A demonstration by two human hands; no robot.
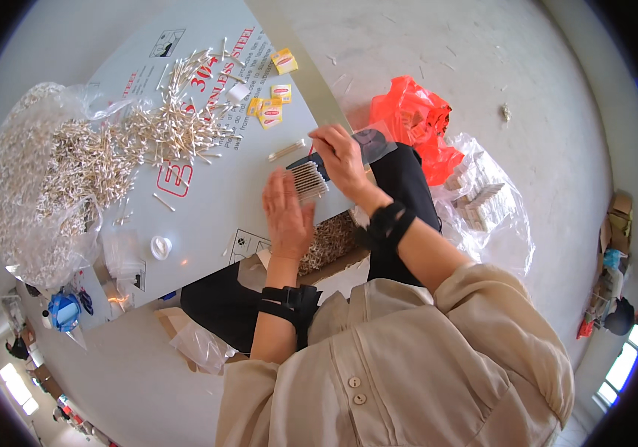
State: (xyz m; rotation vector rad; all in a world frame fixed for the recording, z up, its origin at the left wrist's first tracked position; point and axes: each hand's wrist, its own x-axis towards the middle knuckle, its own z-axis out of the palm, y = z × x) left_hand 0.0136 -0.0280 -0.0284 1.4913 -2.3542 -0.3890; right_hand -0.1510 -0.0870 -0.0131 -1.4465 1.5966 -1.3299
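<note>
Curling its fingers toward the thumb, the right hand (340,160) hangs above the far right end of a neat row of cotton swabs (308,180) near the table's edge; whether anything is pinched in its fingertips cannot be told. The left hand (288,216) lies beside the row's left end, fingers together and thumb apart, its hold on the swabs unclear from this angle. Just beyond the row, a small bundle of swabs (286,150) lies on the table (207,195). Farther out sit yellow-and-white boxes (284,61) and a small white container (237,93). To the left, a loose heap of swabs (177,123) spreads from a bulging clear bag (25,186), near a round white tub (160,248). Below the hands, more swabs fill an open carton (330,242). At the person's right, a red plastic bag (417,123) stands next to a clear bag of white packs (486,205). By the look of it, one row and one bundle are set in order and those packs appear finished, while the heap, the bag and the carton leave far more swabs unsorted.
</note>
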